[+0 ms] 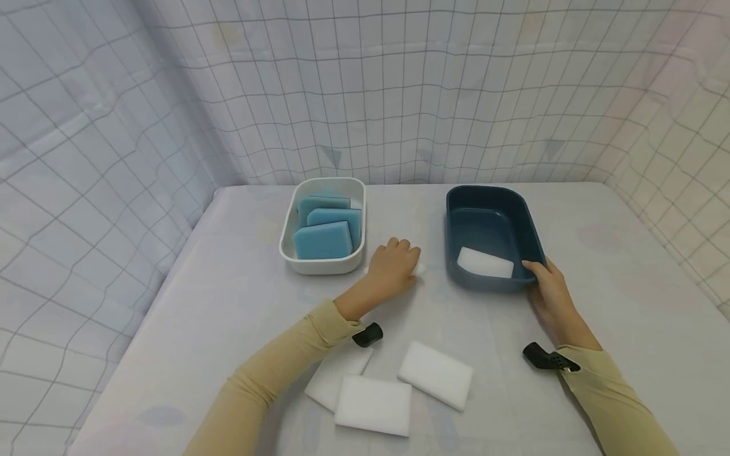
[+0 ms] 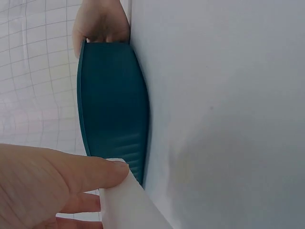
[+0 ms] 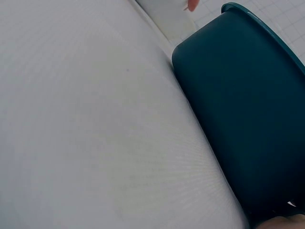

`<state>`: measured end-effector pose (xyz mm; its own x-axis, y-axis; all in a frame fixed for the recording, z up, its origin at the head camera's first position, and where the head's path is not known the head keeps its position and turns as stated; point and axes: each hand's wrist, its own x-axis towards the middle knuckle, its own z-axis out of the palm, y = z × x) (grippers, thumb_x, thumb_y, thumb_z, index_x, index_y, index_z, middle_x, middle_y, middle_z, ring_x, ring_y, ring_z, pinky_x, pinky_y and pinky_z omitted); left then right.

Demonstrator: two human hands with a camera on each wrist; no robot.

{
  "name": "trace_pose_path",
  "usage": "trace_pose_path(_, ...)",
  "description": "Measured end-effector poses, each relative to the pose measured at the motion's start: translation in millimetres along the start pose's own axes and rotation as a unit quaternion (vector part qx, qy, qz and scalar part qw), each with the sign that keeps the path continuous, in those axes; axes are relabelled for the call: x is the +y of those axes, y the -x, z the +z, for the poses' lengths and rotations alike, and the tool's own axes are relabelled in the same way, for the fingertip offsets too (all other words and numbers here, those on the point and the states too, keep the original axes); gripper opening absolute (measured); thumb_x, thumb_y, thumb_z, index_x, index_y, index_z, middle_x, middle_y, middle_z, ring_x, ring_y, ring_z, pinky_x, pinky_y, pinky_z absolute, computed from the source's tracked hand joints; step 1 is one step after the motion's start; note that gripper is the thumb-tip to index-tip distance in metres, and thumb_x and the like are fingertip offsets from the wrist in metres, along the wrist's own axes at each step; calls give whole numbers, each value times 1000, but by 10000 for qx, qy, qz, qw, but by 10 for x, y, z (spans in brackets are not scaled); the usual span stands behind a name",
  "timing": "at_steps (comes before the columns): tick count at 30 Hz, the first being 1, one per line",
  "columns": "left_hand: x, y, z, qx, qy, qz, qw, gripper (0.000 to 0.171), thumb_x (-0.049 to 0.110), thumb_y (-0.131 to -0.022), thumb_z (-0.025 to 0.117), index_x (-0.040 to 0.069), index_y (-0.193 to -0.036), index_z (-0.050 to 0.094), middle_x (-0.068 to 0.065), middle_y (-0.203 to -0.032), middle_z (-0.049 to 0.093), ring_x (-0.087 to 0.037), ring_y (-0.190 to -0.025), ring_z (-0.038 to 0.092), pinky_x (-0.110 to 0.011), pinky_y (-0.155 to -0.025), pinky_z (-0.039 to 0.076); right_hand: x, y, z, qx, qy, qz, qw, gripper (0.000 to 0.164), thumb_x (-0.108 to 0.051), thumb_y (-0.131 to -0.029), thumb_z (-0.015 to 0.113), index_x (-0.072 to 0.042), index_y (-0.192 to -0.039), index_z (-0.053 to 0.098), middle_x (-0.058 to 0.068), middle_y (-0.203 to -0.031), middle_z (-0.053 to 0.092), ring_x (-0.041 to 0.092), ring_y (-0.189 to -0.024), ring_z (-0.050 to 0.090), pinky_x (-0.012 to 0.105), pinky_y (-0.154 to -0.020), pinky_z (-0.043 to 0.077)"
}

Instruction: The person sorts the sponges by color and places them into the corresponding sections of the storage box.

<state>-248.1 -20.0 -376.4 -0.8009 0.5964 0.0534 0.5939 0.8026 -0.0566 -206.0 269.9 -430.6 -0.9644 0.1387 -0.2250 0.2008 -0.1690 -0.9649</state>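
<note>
My left hand (image 1: 392, 269) pinches a white sponge block (image 2: 126, 202) between thumb and fingers, just right of the white bin in the head view; the hand covers most of it there. My right hand (image 1: 554, 294) grips the near right corner of a dark teal bin (image 1: 530, 228), thumb over the rim. Inside that bin, at its near end, lies one white sponge block (image 1: 485, 263). In the left wrist view the teal bin stands beyond the held block, with the right hand at its far end.
A white bin (image 1: 325, 267) at the back left holds several blue sponge blocks (image 1: 323, 241). Nearer me, three white blocks lie on the white-covered table: one apart (image 1: 436, 375), one in front (image 1: 373, 405) overlapping another (image 1: 336, 377). Grid-patterned curtains surround the table.
</note>
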Motion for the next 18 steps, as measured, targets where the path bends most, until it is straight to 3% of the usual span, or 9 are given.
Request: trace_pose_path(18, 136, -10, -143, 110, 48, 239, 9996, 35, 26, -88, 63, 9, -118, 57, -8, -112, 60, -24, -102, 54, -35, -76, 50, -4, 0, -1, 81, 61, -35, 9999, 70, -25, -99, 42, -12, -152, -2, 3, -160, -11, 20, -147, -6, 36, -122, -3)
